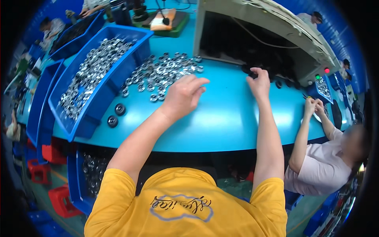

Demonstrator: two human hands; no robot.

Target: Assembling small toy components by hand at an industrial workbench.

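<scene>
The left hand [183, 96] hovers over the blue tabletop [229, 118], fingers loosely curled and holding nothing I can make out. The heap of small silver metal rings [162, 73] lies just ahead of it and slightly to its left, the nearest rings almost under the fingertips. The right hand [258, 83] is farther right, at the mouth of the grey machine housing [260, 35], its grip pinching a small black part [252, 74]. More rings fill the blue bin [98, 75]; two black discs [116, 114] sit beside it.
</scene>
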